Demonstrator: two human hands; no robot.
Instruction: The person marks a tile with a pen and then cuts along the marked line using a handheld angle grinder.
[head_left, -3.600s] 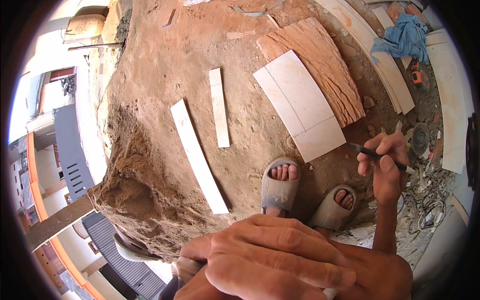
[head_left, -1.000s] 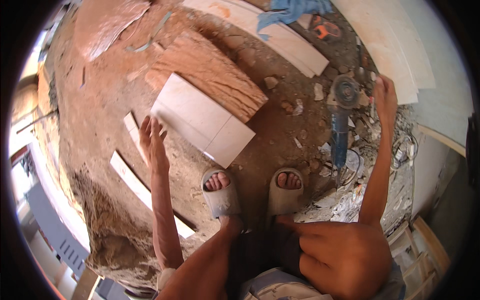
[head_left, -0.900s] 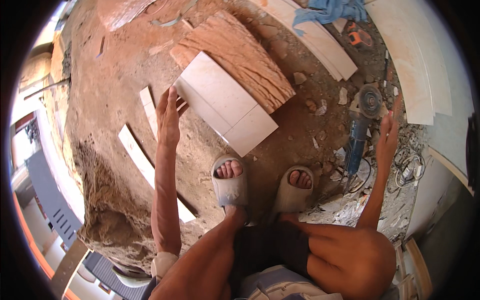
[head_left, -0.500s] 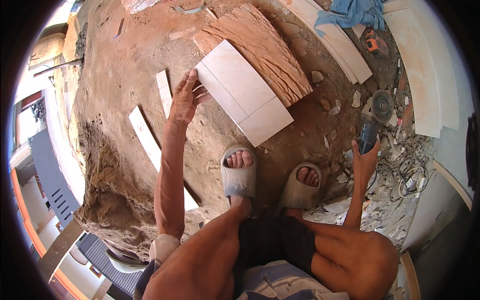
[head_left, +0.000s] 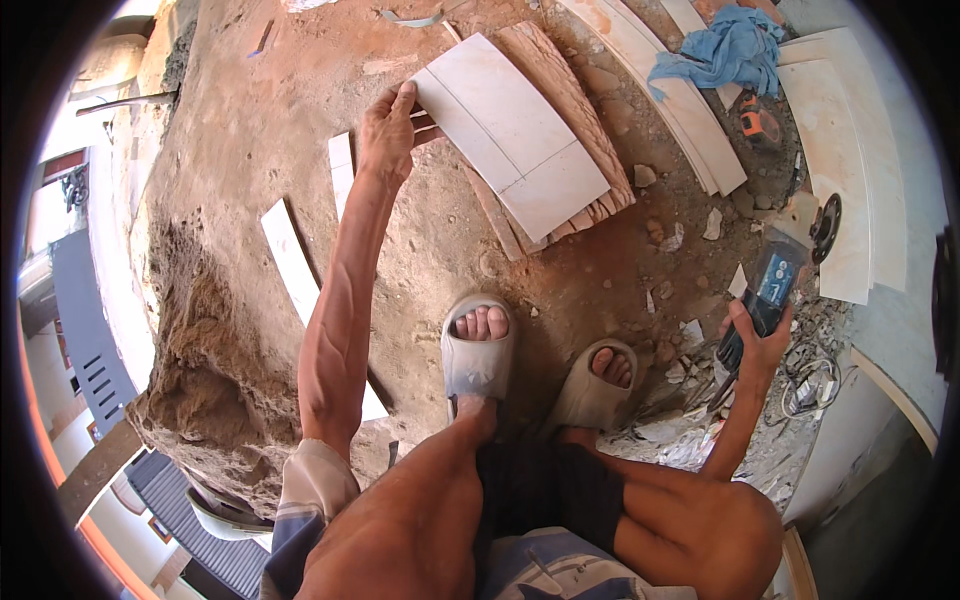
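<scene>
Closed on the upper left edge of a pale rectangular tile (head_left: pixel 540 120), my left hand (head_left: pixel 388 135) has its thumb on top and fingers underneath. Two thin lines cross the tile's face near its lower end. Under it lies a rough reddish-brown block (head_left: pixel 565 75), which the tile partly covers. Whether the two touch is hard to tell. At the right, my right hand (head_left: pixel 757 335) grips the body of an angle grinder (head_left: pixel 772 285). Its round disc (head_left: pixel 826 228) faces right, above the rubble.
Narrow tile strips (head_left: pixel 290 245) lie left on the dirt. Long tile pieces (head_left: pixel 665 100), a blue cloth (head_left: pixel 735 48) and an orange tape measure (head_left: pixel 758 122) are at the upper right. Larger panels (head_left: pixel 830 170) lie far right. Broken rubble and a coiled cable (head_left: pixel 808 388) sit near my right arm.
My left hand and the tile have shifted up and slightly right over the block. My right hand has moved right, turning the grinder so its disc shows more edge-on.
</scene>
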